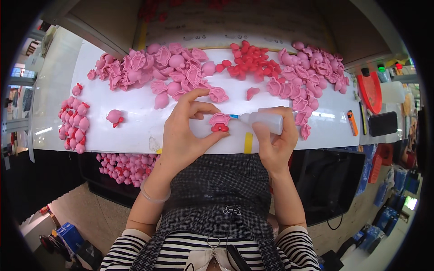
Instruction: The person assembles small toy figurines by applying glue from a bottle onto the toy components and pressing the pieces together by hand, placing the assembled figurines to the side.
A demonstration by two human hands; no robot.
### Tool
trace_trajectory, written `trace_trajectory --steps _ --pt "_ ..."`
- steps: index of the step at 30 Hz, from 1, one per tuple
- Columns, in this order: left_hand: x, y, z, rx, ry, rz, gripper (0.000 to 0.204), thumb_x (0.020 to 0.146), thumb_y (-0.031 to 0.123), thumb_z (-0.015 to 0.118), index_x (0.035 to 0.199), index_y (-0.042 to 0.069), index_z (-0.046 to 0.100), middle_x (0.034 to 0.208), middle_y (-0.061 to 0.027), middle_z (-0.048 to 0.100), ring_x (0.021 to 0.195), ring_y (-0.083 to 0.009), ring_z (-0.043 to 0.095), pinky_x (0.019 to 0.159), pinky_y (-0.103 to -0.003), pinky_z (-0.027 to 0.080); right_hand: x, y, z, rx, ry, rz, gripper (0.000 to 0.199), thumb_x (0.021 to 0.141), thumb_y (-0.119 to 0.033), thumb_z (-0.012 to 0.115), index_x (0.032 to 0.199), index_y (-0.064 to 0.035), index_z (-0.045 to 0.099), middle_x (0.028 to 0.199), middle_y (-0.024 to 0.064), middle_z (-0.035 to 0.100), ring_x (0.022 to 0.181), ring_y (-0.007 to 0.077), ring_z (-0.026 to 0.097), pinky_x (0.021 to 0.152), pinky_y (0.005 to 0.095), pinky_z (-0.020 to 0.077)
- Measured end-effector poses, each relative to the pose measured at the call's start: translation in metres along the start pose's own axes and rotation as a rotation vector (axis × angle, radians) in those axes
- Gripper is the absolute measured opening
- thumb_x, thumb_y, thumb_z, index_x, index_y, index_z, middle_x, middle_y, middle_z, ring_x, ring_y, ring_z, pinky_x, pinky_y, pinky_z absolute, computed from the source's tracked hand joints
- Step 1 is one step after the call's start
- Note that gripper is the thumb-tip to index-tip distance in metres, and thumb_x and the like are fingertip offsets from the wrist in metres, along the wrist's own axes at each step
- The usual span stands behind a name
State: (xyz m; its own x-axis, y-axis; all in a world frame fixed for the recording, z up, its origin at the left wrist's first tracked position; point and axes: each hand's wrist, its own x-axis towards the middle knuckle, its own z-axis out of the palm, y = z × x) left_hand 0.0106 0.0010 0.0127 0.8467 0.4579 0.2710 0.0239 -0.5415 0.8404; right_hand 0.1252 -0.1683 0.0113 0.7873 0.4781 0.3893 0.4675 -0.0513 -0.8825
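Observation:
My left hand (187, 124) pinches a small pink hollow plastic piece with a red bow-shaped part (220, 123) at its lower edge, held over the white table near its front edge. In my right hand (277, 140) is a translucent white squeeze bottle (269, 121), lying nearly level. Its blue nozzle tip (233, 116) points left and meets or nearly meets the pink piece's right edge. Just beyond my left fingertips lies a loose pink shell half (218, 94). A single pink piece (252, 93) rests farther right.
Heaps of pink shells (135, 67) (312, 67) line the back, with red parts (253, 61) between them. Finished-looking pink pieces with red bows (73, 122) stand at left; more fill a black bin (126, 167) below the edge. An orange cutter (352, 123) and dark phone-like slab (383, 124) lie right.

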Motion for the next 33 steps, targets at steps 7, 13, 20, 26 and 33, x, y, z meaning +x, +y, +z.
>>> trace_trajectory --steps 7,13,20,26,33 --pt "0.0001 0.0079 0.0002 0.043 -0.025 -0.038 0.081 0.064 0.013 0.091 0.132 0.004 0.047 0.097 -0.0032 0.071 0.082 -0.0175 0.058 0.079 -0.03 0.05 -0.0067 0.001 -0.0076 -0.01 0.023 -0.032 0.028 0.081 -0.015 0.081 0.097 0.0001 0.064 0.086 0.0088 0.066 0.074 0.0167 0.064 0.064 0.026 0.0483" --pt "-0.0006 0.0049 -0.0013 0.093 -0.035 -0.032 0.089 0.062 0.019 0.093 0.135 0.001 0.045 0.098 -0.0052 0.072 0.086 -0.0163 0.061 0.079 -0.029 0.049 -0.0083 0.0017 -0.0097 0.012 0.006 -0.059 0.028 0.08 -0.014 0.082 0.097 0.0005 0.064 0.086 0.0097 0.066 0.074 0.0185 0.066 0.066 0.0272 0.0494" --pt "0.0008 0.0065 -0.0014 0.043 -0.024 -0.046 0.072 0.063 0.016 0.091 0.125 0.002 0.056 0.117 -0.0055 0.064 0.085 -0.0186 0.06 0.079 -0.031 0.05 -0.0086 0.0009 -0.0117 0.014 -0.076 -0.041 0.027 0.079 -0.014 0.082 0.095 0.0001 0.065 0.085 0.0107 0.066 0.074 0.0202 0.066 0.067 0.0283 0.0495" --pt "0.0005 0.0067 -0.0014 0.028 -0.016 -0.041 0.079 0.064 0.014 0.091 0.131 0.003 0.05 0.107 -0.0049 0.068 0.085 -0.0184 0.061 0.079 -0.03 0.05 -0.007 0.002 -0.0079 0.052 0.025 -0.018 0.029 0.08 -0.014 0.082 0.098 -0.0004 0.064 0.088 0.0102 0.066 0.077 0.0195 0.065 0.069 0.0282 0.05" --pt "-0.0015 0.0037 -0.0007 0.049 -0.017 -0.027 0.089 0.064 0.013 0.09 0.139 0.004 0.043 0.099 -0.0034 0.07 0.086 -0.0181 0.061 0.079 -0.03 0.05 -0.0061 0.0006 -0.0059 -0.016 -0.025 -0.005 0.03 0.08 -0.015 0.082 0.098 -0.0004 0.064 0.088 0.01 0.065 0.079 0.0189 0.065 0.07 0.0278 0.05"
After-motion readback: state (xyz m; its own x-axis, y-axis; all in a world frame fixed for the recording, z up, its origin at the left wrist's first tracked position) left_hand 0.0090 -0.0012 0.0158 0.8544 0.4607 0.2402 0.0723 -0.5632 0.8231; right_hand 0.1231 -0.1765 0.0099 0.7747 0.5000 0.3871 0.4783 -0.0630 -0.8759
